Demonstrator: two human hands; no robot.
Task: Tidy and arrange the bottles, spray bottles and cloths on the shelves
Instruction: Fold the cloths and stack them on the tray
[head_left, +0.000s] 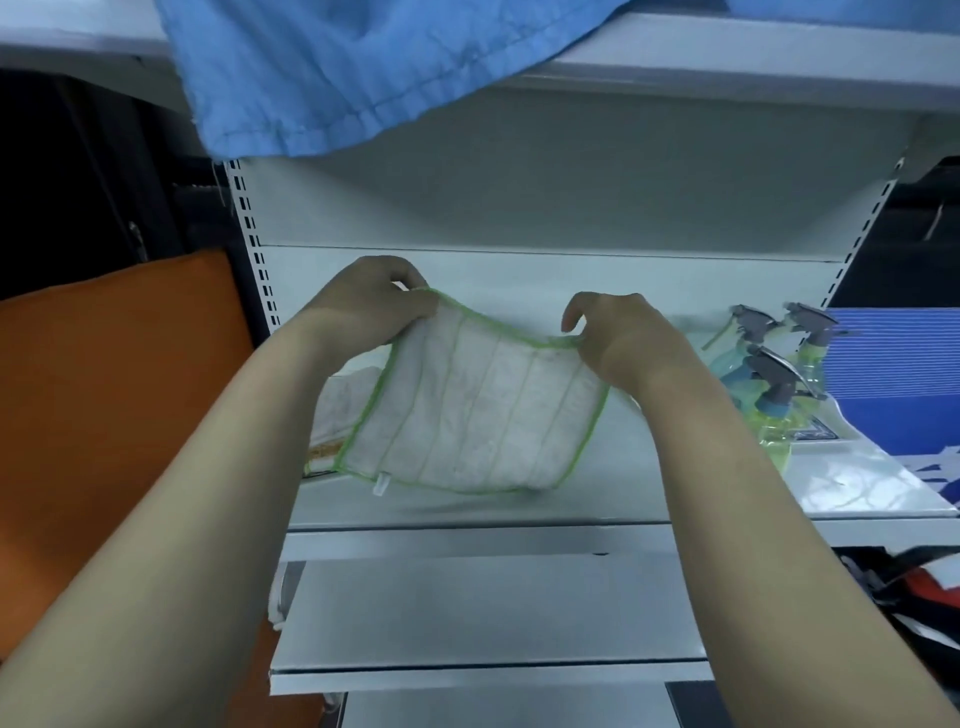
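Beside spray bottles (774, 374), hands (374, 306) spread cloth (478, 410).

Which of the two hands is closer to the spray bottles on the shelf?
Right. The right hand pinches the cloth just left of the spray bottles; the left hand holds the cloth's far corner.

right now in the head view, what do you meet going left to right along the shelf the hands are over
orange panel → crumpled white cloth → green-edged white cloth, held at its top corners by the left hand and the right hand → spray bottles → blue striped board
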